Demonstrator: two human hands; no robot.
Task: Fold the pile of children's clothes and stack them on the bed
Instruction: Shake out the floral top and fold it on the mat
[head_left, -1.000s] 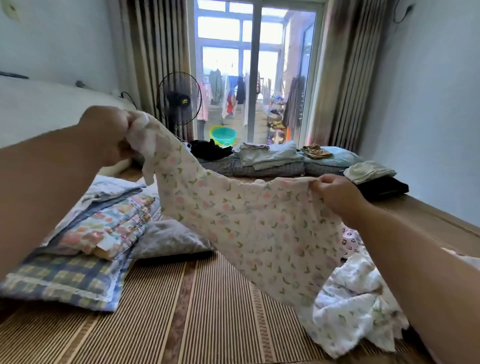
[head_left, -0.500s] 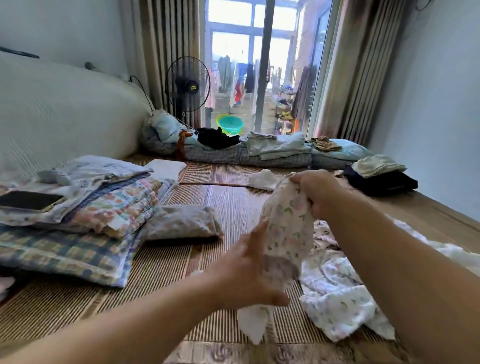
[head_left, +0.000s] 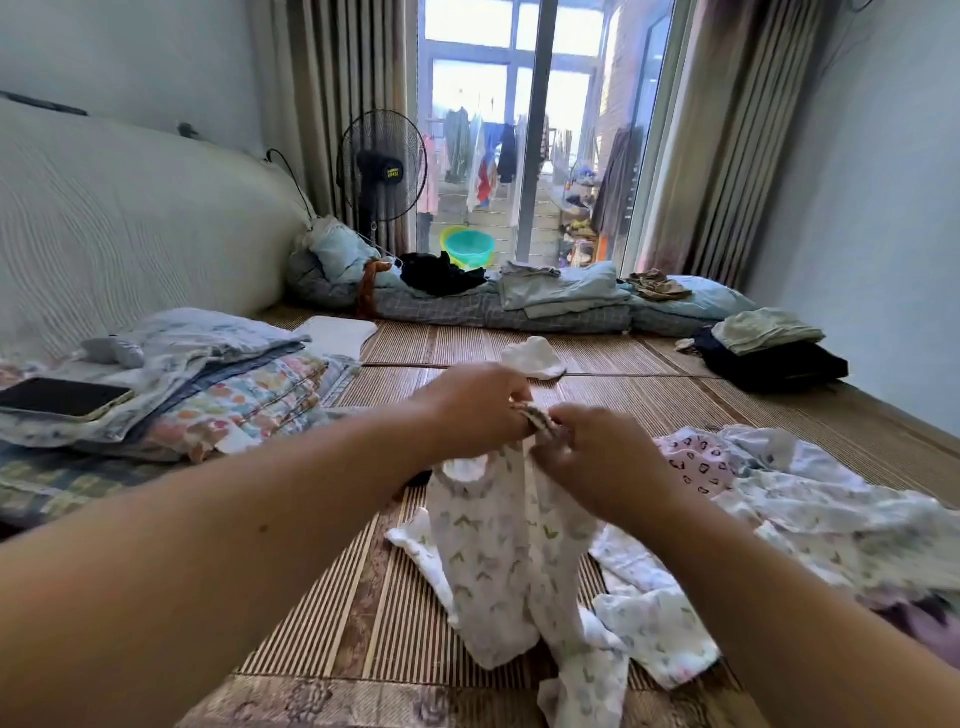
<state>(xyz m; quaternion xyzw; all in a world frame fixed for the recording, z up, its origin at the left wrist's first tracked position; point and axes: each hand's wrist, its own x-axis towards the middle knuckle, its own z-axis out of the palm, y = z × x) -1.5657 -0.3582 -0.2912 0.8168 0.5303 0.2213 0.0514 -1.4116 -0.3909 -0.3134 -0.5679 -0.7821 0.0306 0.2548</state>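
We see a bedroom from a head-worn camera, looking down two bare forearms toward the middle of a bed (head_left: 857, 410) covered by a striped bamboo mat (head_left: 623, 395). The left hand (head_left: 470, 410) and right hand (head_left: 597, 457) meet above the mat's centre, fingers curled, both pinching the top edge of a white floral garment (head_left: 498, 561). Between the two hands we can make out a small striped scrap (head_left: 537, 420) at the garment's top; what it is we cannot tell. The garment hangs upright from that grip, and its lower end rests crumpled on the mat near the front edge. Just to its right, along the bed's right side, lies the loose pile of children's clothes (head_left: 831, 514), mostly white prints, with a pink heart-patterned piece (head_left: 698, 462) at its far end. Along the left edge we see a stack of folded bedding (head_left: 249, 400) with a dark phone (head_left: 62, 397) lying flat on top. A small white cloth (head_left: 535, 356) sits on the mat beyond the hands. At the far right corner rests dark folded clothing (head_left: 779, 364) under a pale green piece. Across the far edge run pillows and folded blue fabric (head_left: 561, 293). Behind them stand an electric fan (head_left: 382, 166), a green basin (head_left: 470, 247), curtains and a glass door
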